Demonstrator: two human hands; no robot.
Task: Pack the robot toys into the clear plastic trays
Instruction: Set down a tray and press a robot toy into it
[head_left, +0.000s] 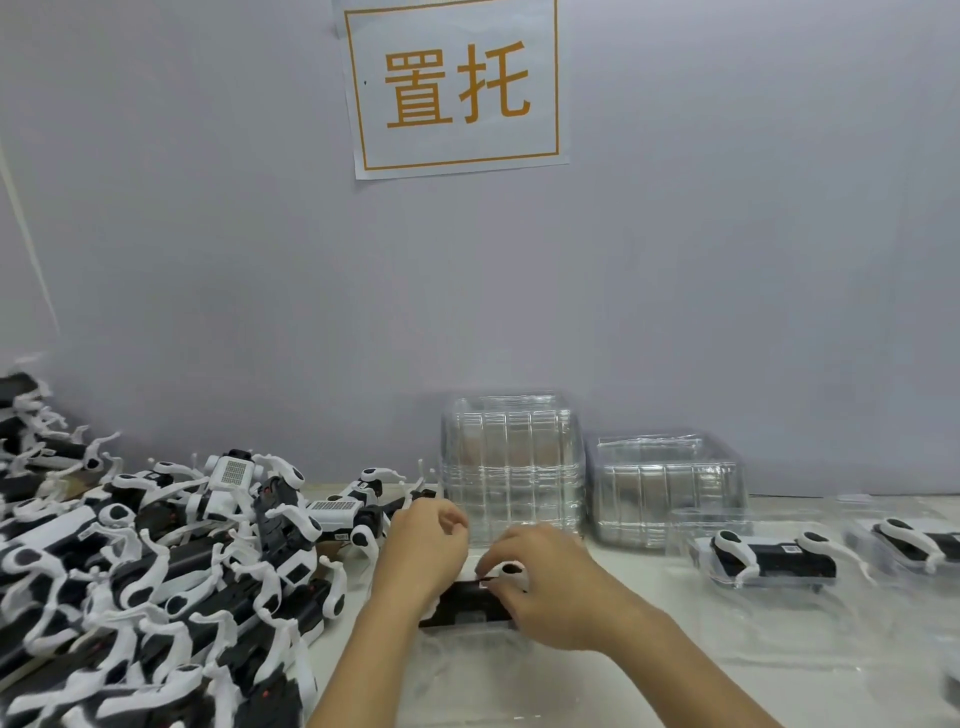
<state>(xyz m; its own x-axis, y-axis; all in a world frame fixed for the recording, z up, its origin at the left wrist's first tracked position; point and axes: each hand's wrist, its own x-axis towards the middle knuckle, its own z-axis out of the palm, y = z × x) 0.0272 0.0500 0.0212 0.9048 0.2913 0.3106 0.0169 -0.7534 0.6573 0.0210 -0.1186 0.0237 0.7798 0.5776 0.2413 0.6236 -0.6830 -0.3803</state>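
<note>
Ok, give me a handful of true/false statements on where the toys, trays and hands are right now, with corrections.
1. Both hands, left hand and right hand, are on the black robot toy at the table's near edge. True.
2. The pile of unpacked toys lies on the person's right. False: it lies on the left.
3. Two stacks of empty clear trays stand against the wall. True.
4. No toy is packed yet. False: a packed toy sits in a tray on the right.
</note>
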